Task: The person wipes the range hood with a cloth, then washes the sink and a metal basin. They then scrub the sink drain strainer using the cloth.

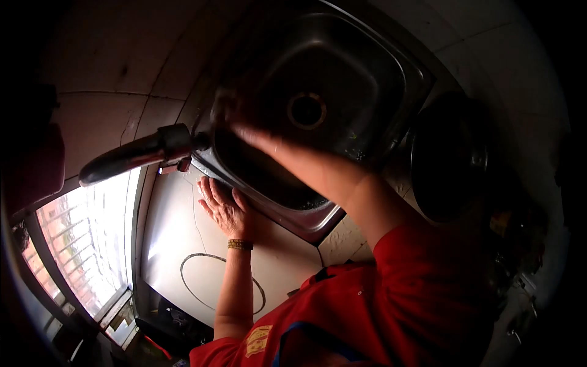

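A metal sink [351, 64] fills the upper centre of the frame, its basin dark and its drain [307, 111] showing as a pale ring around a black hole. Small light specks lie on the basin's floor towards its right side, with more near its lower edge; whether they are suds or scraps cannot be told. The right hand [230, 115], blurred and in shadow, is at the basin's left side, its forearm crossing the sink from the lower right. Whether that grip is apart or clamped on something cannot be told.

The left hand [223, 214] rests palm down on the white worktop [168, 238], left of centre, just beside the sink's rim, its grip loose with the fingers slightly spread. A patterned band [240, 244] circles that wrist. A tap [137, 154] juts leftward from the sink's left corner.

At the right of the frame, beside the sink, sits a black round vessel [443, 162]; its inside is too dark to show any contents. A barred window [92, 235] glares at the lower left.
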The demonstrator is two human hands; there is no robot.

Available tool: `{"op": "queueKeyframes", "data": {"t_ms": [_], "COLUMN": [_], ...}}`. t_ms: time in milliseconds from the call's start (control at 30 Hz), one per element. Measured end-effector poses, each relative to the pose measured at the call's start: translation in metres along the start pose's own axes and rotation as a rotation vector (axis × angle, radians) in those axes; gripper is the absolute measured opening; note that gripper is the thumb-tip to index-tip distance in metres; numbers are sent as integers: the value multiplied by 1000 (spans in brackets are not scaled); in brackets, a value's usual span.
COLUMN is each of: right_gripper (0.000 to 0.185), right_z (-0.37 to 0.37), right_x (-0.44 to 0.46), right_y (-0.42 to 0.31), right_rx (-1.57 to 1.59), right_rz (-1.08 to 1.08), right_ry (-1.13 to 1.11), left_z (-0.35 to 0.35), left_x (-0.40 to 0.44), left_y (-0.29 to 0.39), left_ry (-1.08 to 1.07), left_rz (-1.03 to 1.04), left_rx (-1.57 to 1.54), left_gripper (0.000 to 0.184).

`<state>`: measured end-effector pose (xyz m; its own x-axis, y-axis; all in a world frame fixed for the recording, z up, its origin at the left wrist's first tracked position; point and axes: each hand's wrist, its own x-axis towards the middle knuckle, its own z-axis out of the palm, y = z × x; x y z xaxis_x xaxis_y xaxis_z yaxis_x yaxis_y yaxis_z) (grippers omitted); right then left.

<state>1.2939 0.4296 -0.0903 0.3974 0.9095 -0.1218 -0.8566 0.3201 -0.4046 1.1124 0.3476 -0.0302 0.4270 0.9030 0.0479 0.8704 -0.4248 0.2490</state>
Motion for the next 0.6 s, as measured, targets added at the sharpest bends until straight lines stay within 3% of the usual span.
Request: {"op": "queueKeyframes", "data": {"t_ms": [33,133,167,233,267,300,333,433,533,600], "right_gripper": [15,13,17,24,24,23,22,11,9,10], "right_z": [-3,-43,-41,-40,-47,-49,-40,5,39,45], "right_x": [-15,-43,-56,-53,-47,-41,-36,-29,-1,20], "right_y": [21,60,42,6,-6,-12,-25,-84,-83,-62], "right_rx": [36,-1240,-1289,-1654,-1530,-2009,-2390,-1880,-1855,-1724], "right_rz": [152,-230,-333,405,207,-20,-406,-889,-800,-682], "right_ry": [-75,-401,-381,-591,-971,-1275,-1593,-541,-390,-523], "left_z": [1,1,2,1,2,2,2,1,0,-1], "left_x": [0,-3,-3,-3,-3,-3,-3,-1,-2,-1], "left_y": [0,-2,-2,-4,-6,-6,-7,-4,-5,-5], "left_ry": [16,43,53,31,35,35,35,45,33,12], "left_rz": [1,16,25,25,41,34,34,27,12,8], "left_rx": [-4,-6,-8,-9,21,3,8,1,5,5], "left_gripper": [56,56,56,56,54,55,55,55,56,57]}}
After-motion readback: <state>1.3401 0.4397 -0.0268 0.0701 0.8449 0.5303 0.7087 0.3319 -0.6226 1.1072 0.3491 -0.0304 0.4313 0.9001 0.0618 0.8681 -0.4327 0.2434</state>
